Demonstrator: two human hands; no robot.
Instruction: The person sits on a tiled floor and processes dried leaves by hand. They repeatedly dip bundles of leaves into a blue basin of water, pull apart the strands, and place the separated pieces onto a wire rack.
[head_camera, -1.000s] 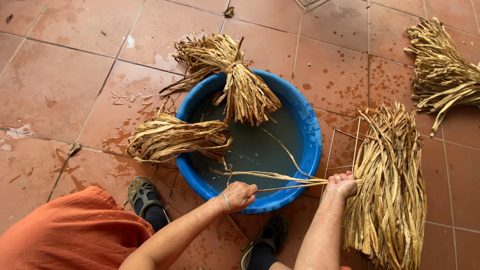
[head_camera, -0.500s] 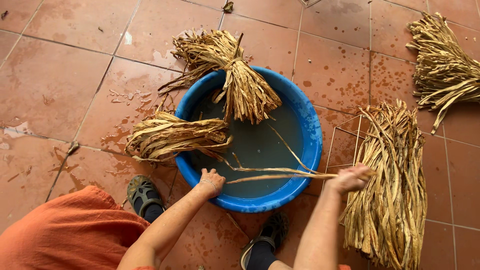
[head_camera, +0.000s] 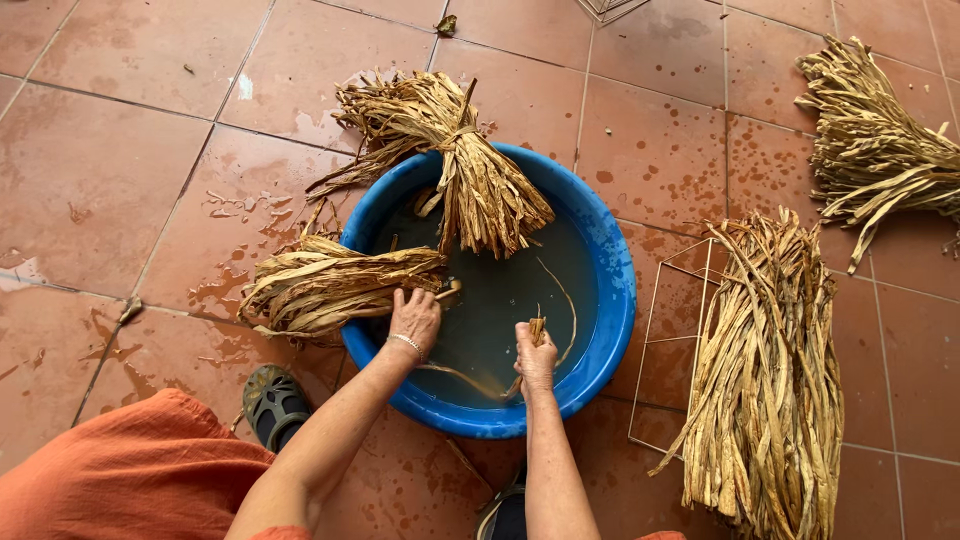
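While two bundles soak in the basin, left hand spread on one, right hand pinches strips — dry pile at right untouched.

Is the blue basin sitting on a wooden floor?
No, the blue basin stands on reddish floor tiles with wet patches.

Head camera looking steeply down from close above

It is facing the round blue plastic basin on the wet terracotta tile floor, with both bare forearms entering from the bottom edge; only this one view is showing the scene.
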